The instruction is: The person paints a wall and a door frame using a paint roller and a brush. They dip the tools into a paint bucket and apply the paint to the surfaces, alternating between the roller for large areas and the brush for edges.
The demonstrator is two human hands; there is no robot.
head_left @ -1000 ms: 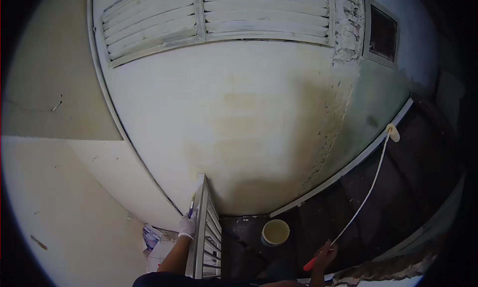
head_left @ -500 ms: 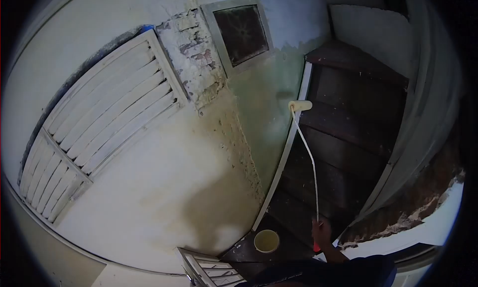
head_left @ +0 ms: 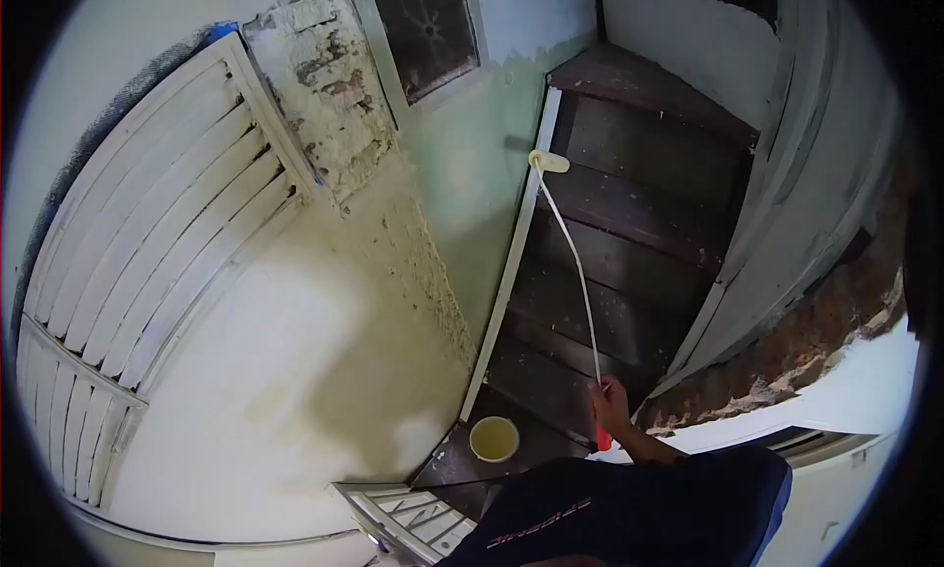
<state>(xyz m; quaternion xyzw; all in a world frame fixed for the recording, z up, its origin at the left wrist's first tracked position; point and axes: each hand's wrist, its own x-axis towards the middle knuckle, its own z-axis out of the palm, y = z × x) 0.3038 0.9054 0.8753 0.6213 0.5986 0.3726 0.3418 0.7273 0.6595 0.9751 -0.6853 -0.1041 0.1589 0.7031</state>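
My right hand (head_left: 612,408) is closed round the red handle of a paint roller (head_left: 548,162). From the grip a long, thin white rod runs up and away, bending partway, to a cream roller sleeve. That sleeve hangs over the dark stairs, overlapping the white edge strip beside the green wall (head_left: 470,154) in this view. On a lower step, left of my hand, stands a round bucket (head_left: 494,439) with pale yellowish contents. My left hand is out of sight.
Dark wooden steps (head_left: 600,183) climb away on the right. White louvred shutters (head_left: 177,213) line the left wall, beside crumbling plaster (head_left: 334,85) and a small window (head_left: 428,36). A slatted white gate (head_left: 393,518) is near my body; a broken brick edge (head_left: 777,380) lies right.
My view has shifted, so the whole scene sits further left and higher. The roller remains in my right hand, and more of my dark shirt shows below.
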